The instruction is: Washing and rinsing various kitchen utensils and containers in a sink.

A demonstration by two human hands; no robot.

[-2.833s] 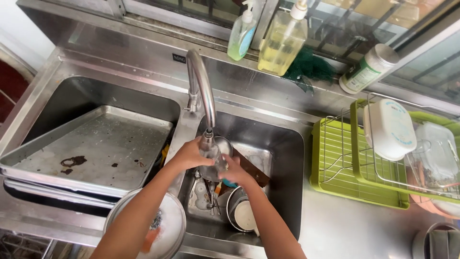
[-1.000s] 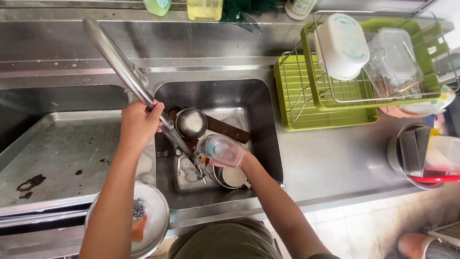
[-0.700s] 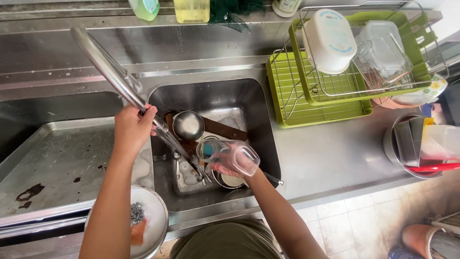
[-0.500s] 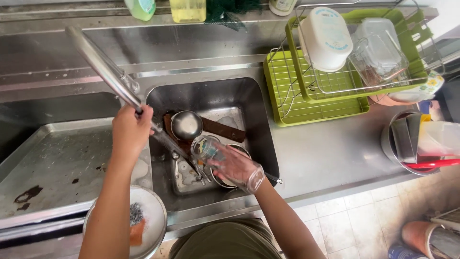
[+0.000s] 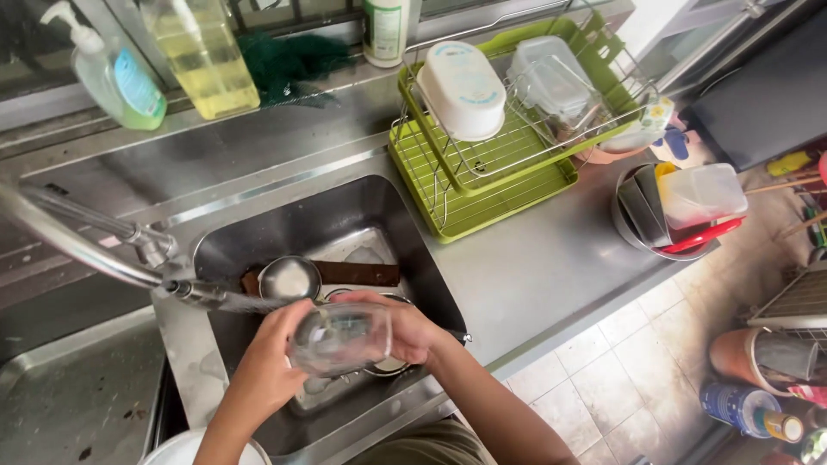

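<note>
Hands over the stainless steel sink basin (image 5: 413, 250): my left hand (image 5: 269, 366) and my right hand (image 5: 401, 327) both grip a clear drinking glass (image 5: 340, 337), lying sideways, fingers curled tight around its ends. Glass sits just below the chrome faucet spout (image 5: 194, 293), above a round metal ladle (image 5: 289, 278) and a brown board (image 5: 353, 274).
</note>
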